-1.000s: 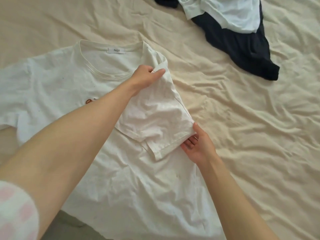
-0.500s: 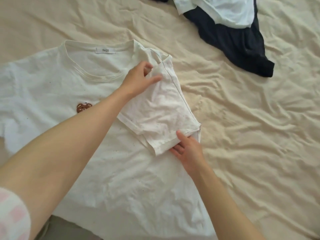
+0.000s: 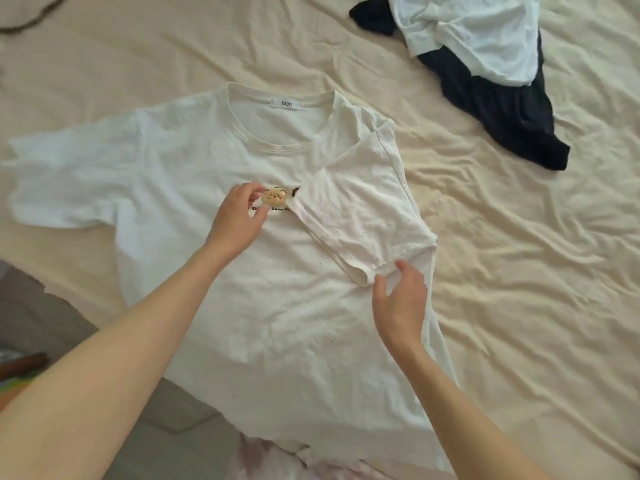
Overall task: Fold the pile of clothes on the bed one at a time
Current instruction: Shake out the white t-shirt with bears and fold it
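Note:
A white T-shirt (image 3: 214, 161) with a small bear print lies face up on the bed. Its right sleeve (image 3: 363, 209) is folded inward across the chest. My left hand (image 3: 239, 220) hovers over the chest beside the bear print, fingers loosely bent, holding nothing. Relaxed fingers of my right hand (image 3: 401, 299) touch the cloth just below the folded sleeve's hem. The other sleeve lies spread flat at the left.
A small pile lies at the far right of the cream sheet (image 3: 519, 271): a white garment (image 3: 485, 39) on top of a dark navy one (image 3: 502, 112). The bed's near edge and floor (image 3: 52, 323) show at the lower left.
Both hands have let go of the folded sleeve. My left hand moved down-left to the chest print. My right hand drew back below the sleeve hem.

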Demonstrator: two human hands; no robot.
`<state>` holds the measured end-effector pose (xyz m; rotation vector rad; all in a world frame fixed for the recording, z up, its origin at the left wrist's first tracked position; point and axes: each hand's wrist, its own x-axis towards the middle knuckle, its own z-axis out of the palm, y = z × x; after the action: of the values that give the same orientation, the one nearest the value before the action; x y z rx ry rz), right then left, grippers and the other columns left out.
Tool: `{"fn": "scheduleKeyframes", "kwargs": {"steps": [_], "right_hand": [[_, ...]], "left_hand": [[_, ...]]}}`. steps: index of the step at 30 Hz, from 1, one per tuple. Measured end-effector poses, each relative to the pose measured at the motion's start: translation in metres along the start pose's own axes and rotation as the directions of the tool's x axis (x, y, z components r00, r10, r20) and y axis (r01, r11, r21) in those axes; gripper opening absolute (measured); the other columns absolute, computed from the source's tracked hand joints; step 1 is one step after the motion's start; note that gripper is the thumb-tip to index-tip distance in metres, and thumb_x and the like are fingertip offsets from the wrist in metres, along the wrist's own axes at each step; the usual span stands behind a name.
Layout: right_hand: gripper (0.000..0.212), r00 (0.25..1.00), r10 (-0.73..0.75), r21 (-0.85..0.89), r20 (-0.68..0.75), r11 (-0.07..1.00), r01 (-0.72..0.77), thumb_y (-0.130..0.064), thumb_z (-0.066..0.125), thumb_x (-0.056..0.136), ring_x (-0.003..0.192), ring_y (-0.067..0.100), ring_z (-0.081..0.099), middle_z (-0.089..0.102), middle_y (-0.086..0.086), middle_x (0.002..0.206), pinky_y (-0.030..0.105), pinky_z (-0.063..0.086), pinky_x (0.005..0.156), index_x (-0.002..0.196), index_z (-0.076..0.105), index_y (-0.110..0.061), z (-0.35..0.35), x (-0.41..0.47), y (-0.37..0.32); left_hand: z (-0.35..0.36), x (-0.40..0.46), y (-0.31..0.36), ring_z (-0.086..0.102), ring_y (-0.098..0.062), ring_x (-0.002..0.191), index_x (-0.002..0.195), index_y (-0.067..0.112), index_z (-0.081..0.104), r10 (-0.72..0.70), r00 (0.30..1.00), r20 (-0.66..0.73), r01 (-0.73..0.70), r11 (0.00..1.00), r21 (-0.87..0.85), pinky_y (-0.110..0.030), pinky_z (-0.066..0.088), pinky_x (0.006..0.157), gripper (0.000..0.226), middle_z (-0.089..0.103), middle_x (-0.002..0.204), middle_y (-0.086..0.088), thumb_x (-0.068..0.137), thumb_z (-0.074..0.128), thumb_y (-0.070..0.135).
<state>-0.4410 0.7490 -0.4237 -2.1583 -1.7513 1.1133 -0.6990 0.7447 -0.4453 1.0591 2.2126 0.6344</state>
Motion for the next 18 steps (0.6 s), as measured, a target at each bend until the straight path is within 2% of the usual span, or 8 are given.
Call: {"fn": "scheduleKeyframes", "kwargs": {"steps": [3,6,8,10,11,13,15,18], "right_hand": [[0.044,0.951,-0.281,-0.150,0.127,0.943,0.298,-0.023,0.051,0.095,0.130,0.024,0.039,0.047,0.008,0.138,0.034,0.030,0.108,0.136,0.044,-0.008,0.013,-0.021,-0.024],[0.049,0.839,-0.418,-0.225,0.348,0.831,0.508,-0.028,0.046,0.098,0.140,0.023,0.029,0.039,0.007,0.147,0.034,0.022,0.114,0.143,0.037,-0.010,0.043,-0.036,-0.052],[0.053,0.771,-0.440,-0.223,0.461,0.783,0.580,-0.032,0.043,0.099,0.143,0.020,0.021,0.030,0.005,0.153,0.033,0.018,0.116,0.147,0.029,-0.014,0.068,-0.048,-0.071],[0.055,0.719,-0.447,-0.210,0.532,0.753,0.623,-0.035,0.039,0.100,0.145,0.020,0.016,0.023,0.004,0.156,0.033,0.015,0.116,0.149,0.023,-0.018,0.097,-0.058,-0.089],[0.056,0.698,-0.450,-0.213,0.557,0.735,0.643,-0.036,0.038,0.100,0.146,0.020,0.013,0.019,0.003,0.158,0.033,0.014,0.116,0.150,0.020,-0.020,0.113,-0.062,-0.099],[0.057,0.668,-0.451,-0.238,0.592,0.694,0.680,-0.037,0.036,0.101,0.147,0.021,0.008,0.012,0.002,0.159,0.036,0.012,0.117,0.151,0.015,-0.022,0.144,-0.068,-0.117],[0.058,0.648,-0.455,-0.271,0.610,0.649,0.711,-0.039,0.034,0.101,0.147,0.023,0.004,0.005,0.002,0.160,0.041,0.012,0.117,0.151,0.011,-0.024,0.174,-0.074,-0.133],[0.058,0.628,-0.430,-0.317,0.649,0.598,0.736,-0.042,0.033,0.100,0.146,0.024,0.001,0.001,0.000,0.160,0.049,0.012,0.115,0.151,0.009,-0.026,0.209,-0.082,-0.154]], "left_hand": [[-0.042,-0.042,-0.050,0.052,-0.015,0.095,0.121,0.010,0.054,-0.182,0.975,-0.129,0.170,0.981,-0.098,-0.022,0.037,0.083,0.029,0.055,0.121,-0.008,0.093,0.052,0.012],[-0.087,-0.064,-0.102,0.055,-0.020,0.096,0.121,0.007,0.054,-0.448,0.859,-0.247,0.383,0.884,-0.270,-0.029,0.043,0.082,0.029,0.058,0.119,-0.010,0.093,0.049,0.012],[-0.115,-0.067,-0.133,0.058,-0.024,0.088,0.121,0.006,0.052,-0.653,0.723,-0.226,0.501,0.720,-0.480,-0.036,0.050,0.078,0.029,0.059,0.107,-0.012,0.092,0.047,0.009],[-0.140,-0.063,-0.161,0.053,-0.016,0.072,0.105,0.010,0.052,-0.779,0.618,-0.105,0.493,0.488,-0.721,-0.028,0.048,0.061,0.012,0.054,0.091,-0.008,0.095,0.045,0.009],[-0.151,-0.058,-0.172,0.052,-0.013,0.070,0.095,0.013,0.050,-0.803,0.596,-0.025,0.466,0.371,-0.803,-0.024,0.048,0.056,0.007,0.052,0.087,-0.006,0.098,0.044,0.014],[-0.169,-0.043,-0.192,0.056,-0.015,0.080,0.094,0.011,0.049,-0.785,0.608,0.114,0.414,0.192,-0.890,-0.022,0.052,0.061,0.015,0.053,0.091,-0.004,0.099,0.045,0.024],[-0.185,-0.024,-0.204,0.059,-0.018,0.091,0.103,0.009,0.050,-0.745,0.641,0.183,0.325,0.048,-0.944,-0.028,0.054,0.067,0.021,0.057,0.099,-0.007,0.096,0.052,0.029],[-0.201,0.000,-0.215,0.062,-0.020,0.091,0.110,0.011,0.055,-0.703,0.663,0.258,0.245,-0.122,-0.962,-0.033,0.053,0.064,0.029,0.062,0.101,-0.006,0.088,0.063,0.029]]}}
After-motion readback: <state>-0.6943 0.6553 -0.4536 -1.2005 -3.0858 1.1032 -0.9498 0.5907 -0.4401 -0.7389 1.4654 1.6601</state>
